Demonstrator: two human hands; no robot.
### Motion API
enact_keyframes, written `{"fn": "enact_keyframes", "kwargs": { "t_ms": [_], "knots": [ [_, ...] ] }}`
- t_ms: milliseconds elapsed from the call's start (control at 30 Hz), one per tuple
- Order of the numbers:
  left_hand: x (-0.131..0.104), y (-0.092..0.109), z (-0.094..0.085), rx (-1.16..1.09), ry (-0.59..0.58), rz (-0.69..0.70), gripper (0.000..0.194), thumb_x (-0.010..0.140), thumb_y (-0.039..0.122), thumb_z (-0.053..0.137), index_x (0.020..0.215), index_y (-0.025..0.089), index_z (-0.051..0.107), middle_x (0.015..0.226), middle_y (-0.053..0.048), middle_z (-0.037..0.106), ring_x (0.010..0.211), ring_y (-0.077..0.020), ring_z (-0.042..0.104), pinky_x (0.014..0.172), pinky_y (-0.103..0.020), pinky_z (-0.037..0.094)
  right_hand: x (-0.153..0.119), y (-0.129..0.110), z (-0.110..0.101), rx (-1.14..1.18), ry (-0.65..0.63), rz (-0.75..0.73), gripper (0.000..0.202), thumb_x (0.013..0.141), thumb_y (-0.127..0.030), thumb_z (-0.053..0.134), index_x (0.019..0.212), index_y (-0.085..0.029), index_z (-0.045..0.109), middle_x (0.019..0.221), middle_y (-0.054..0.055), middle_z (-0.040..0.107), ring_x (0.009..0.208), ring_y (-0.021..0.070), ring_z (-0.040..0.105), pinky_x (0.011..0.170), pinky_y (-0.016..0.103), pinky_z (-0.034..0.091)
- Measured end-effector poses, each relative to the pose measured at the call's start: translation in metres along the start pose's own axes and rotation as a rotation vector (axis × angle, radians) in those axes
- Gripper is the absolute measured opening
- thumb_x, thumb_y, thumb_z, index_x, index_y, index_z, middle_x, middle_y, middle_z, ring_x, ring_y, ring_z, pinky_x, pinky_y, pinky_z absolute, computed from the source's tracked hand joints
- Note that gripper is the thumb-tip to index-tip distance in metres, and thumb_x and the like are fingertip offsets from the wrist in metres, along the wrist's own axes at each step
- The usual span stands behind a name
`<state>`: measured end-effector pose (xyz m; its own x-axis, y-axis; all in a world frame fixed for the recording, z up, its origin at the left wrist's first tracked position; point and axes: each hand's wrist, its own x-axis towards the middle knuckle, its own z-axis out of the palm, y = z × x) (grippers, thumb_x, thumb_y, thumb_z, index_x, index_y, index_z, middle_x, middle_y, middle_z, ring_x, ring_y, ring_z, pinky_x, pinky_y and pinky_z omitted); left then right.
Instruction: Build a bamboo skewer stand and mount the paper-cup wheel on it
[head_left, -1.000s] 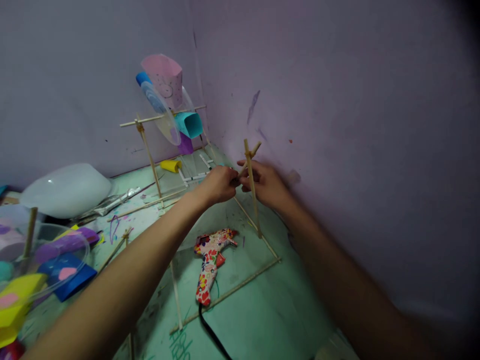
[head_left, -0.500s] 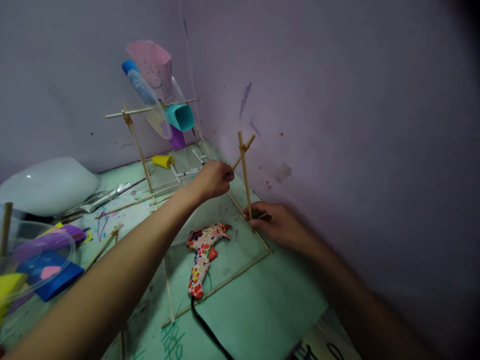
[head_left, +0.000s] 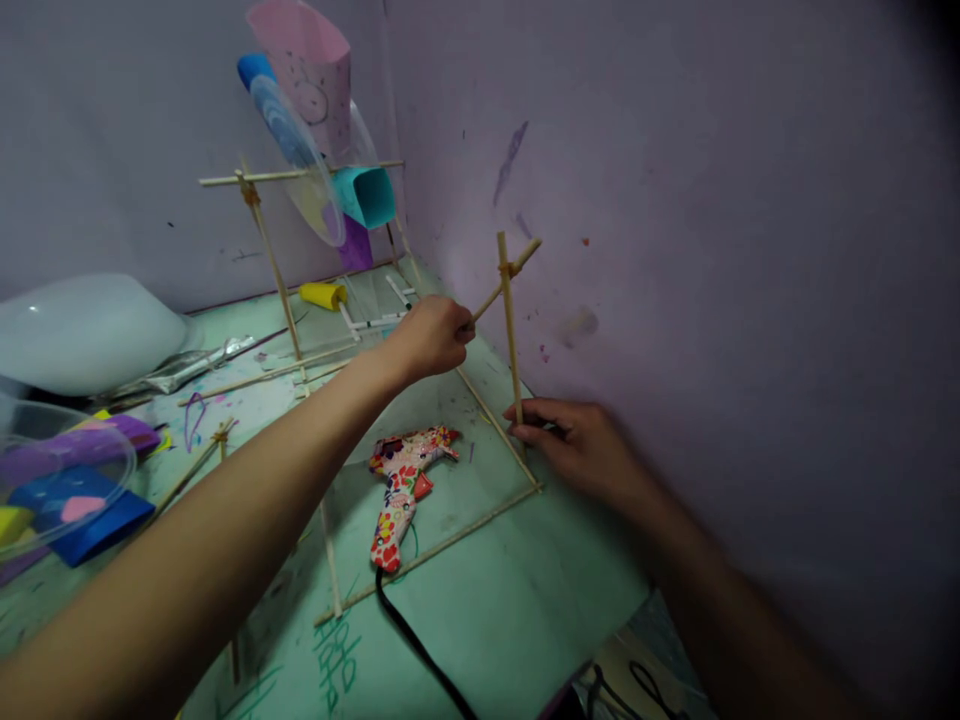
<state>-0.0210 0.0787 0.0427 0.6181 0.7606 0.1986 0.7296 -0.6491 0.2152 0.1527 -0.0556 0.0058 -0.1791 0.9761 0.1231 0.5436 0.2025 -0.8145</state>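
Observation:
Two wooden sticks are joined near their upper ends by an orange-brown binding (head_left: 509, 270). My left hand (head_left: 436, 337) is closed around the slanting stick (head_left: 489, 300). The near-upright stick (head_left: 511, 340) is pinched low down between the fingers of my right hand (head_left: 566, 440). Below my hands, a stick frame (head_left: 450, 548) lies flat on the green table. Within that frame rests a flower-patterned glue gun (head_left: 405, 490), its nozzle pointing right and its black cord running toward me.
Another stick stand (head_left: 274, 265) at the back carries a pink paper cone (head_left: 307, 75) and a turquoise paper tube (head_left: 366, 197). A white rounded object (head_left: 86, 333) and a clear plastic dish (head_left: 124, 480) over coloured pieces lie left. The purple wall (head_left: 712, 280) borders the table's right side.
The joined sticks and my right hand have shifted slightly right, and the lower end of the upright stick now sits a little off the flat frame. The camera view has tilted down slightly.

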Motion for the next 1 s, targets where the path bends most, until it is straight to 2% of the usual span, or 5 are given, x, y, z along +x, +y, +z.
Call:
{"fn": "enact_keyframes", "kwargs": {
  "t_ms": [300, 667, 1000],
  "knots": [
    [0.0, 0.0, 0.0, -0.002, 0.002, -0.003, 0.022, 0.076, 0.022, 0.047, 0.073, 0.014, 0.067, 0.064, -0.007, 0.06, 0.064, -0.0177, 0.054, 0.061, -0.03, 0.032, -0.001, -0.001, 0.0, -0.046, 0.016, 0.01, 0.016, 0.078, -0.024, 0.053, 0.083, -0.021, 0.068, 0.077, 0.0, 0.068, 0.072, 0.0161, 0.06, 0.065, 0.026, 0.045],
    [-0.003, 0.003, -0.003, -0.033, 0.003, -0.007, 0.024, 0.076, 0.021, 0.045, 0.068, 0.012, 0.066, 0.056, -0.004, 0.056, 0.053, -0.0121, 0.045, 0.054, -0.026, 0.031, -0.001, 0.003, 0.004, -0.024, 0.064, 0.002, 0.016, 0.077, -0.022, 0.055, 0.085, -0.021, 0.069, 0.083, 0.001, 0.07, 0.076, 0.0171, 0.063, 0.069, 0.026, 0.046],
    [-0.002, 0.001, -0.004, -0.025, -0.006, 0.02, 0.022, 0.072, 0.018, 0.045, 0.065, 0.012, 0.065, 0.055, -0.003, 0.054, 0.054, -0.0136, 0.048, 0.053, -0.026, 0.03, 0.0, -0.007, 0.001, 0.02, 0.029, -0.014, 0.015, 0.076, -0.018, 0.054, 0.078, -0.021, 0.069, 0.076, -0.001, 0.069, 0.073, 0.0156, 0.062, 0.066, 0.024, 0.046]
  ]
}}
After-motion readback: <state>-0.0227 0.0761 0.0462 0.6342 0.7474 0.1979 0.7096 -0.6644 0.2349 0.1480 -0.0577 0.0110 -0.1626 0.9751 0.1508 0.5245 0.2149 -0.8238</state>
